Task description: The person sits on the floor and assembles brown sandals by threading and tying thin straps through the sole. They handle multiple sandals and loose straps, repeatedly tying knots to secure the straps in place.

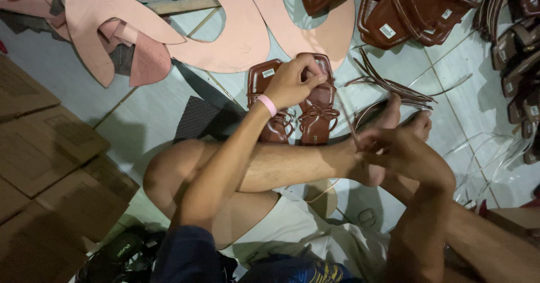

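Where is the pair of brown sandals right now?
Head view, centre: the pair of brown sandals lies on the floor under the left hand, before the pink cut-out sheet.

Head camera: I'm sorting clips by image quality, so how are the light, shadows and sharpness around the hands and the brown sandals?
Head view: dim overall, light strongest on the pale floor tiles, with soft glare there; the left hand casts shadow onto the pair of brown sandals; the right hand is darker and slightly soft; the cardboard at the left edge falls into gloom; the frame's corners look stretched.
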